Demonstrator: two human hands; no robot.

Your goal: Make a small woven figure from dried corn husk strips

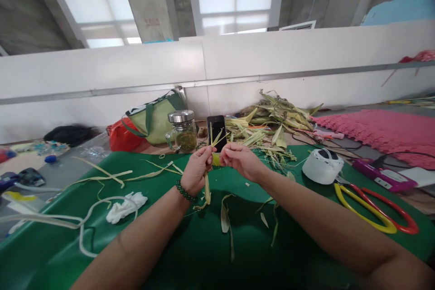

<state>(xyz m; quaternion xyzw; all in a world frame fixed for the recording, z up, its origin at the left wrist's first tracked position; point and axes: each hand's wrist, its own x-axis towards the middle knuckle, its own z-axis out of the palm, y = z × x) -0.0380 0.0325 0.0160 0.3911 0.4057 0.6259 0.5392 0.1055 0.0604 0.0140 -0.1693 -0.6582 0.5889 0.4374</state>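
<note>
My left hand, with a green bead bracelet on its wrist, is closed around a narrow corn husk bundle. Pale split tips stick up above the fingers, and the folded lower end hangs below the palm. Just to the right, my right hand is closed in a pinch at about the same height. What lies between its fingertips is too small to make out. Behind the hands a dark phone stands upright. A fine thread runs from near the white spool toward my right forearm.
Loose husk strips lie on the green cloth. A husk pile and a lidded glass jar stand behind. Red-and-yellow-handled scissors lie right; crumpled tissue and a white cable lie left. Pink fringed fabric is far right.
</note>
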